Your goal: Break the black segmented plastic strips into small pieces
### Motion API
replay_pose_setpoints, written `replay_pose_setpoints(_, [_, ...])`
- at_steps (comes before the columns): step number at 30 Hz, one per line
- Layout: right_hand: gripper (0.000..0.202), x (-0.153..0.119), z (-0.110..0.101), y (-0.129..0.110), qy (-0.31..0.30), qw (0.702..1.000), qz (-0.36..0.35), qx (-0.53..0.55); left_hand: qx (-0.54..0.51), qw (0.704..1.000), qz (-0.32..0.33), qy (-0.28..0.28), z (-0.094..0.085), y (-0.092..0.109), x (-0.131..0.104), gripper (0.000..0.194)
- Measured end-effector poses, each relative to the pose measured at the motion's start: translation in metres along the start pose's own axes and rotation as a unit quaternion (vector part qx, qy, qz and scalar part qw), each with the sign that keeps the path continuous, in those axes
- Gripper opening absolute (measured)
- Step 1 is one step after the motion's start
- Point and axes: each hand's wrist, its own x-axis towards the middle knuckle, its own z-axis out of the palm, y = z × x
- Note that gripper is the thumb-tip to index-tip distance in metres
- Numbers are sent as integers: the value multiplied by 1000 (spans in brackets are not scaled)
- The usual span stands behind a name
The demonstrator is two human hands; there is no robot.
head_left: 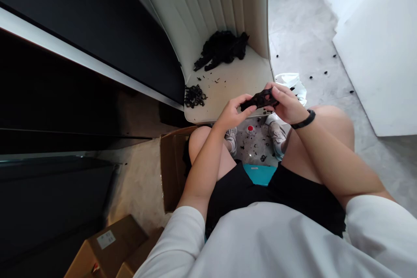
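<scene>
Both hands hold a dark, floppy strip with holes in it (259, 99), just above the front edge of a cream padded chair (228, 91). My left hand (233, 112) pinches the strip's left end between thumb and fingers. At the other end, my right hand (286, 100) grips it with the thumb on top; that wrist wears a black band. A crumpled heap of black pieces (224, 47) lies at the back of the seat. On the seat's left corner sits a small pile of black ring-like scraps (194, 96). Black crumbs are scattered between them.
Between my shoes is a clear bottle with a red cap (250, 129), among black scraps. A white plastic bag (293, 82) lies right of the seat. An open cardboard box (172, 169) stands by my left leg, another box (120, 234) lower left. Dark cabinet panels (97, 43) flank the chair.
</scene>
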Motion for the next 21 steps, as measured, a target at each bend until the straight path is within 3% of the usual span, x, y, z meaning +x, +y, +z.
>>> replay_pose_setpoints(6, [68, 0, 5, 4, -79, 993, 29, -84, 6, 1000, 22, -13, -1, 4, -2, 44])
replay_pose_setpoints(9, [70, 0, 7, -2, -61, 985, -19, -158, 18, 1000, -2, -9, -4, 7, -4, 48])
replay_pose_setpoints(14, [70, 2, 11, -6, -21, 942, -110, -316, -4, 999, -33, -8, -9, 7, -7, 59])
replay_pose_setpoints(18, [63, 2, 15, 3, -27, 916, -132, -378, -13, 998, -59, -22, -3, 6, -5, 63])
replay_pose_setpoints(21, [60, 1, 20, 7, -46, 921, -122, -368, -36, 996, -79, -17, 4, 7, -1, 67])
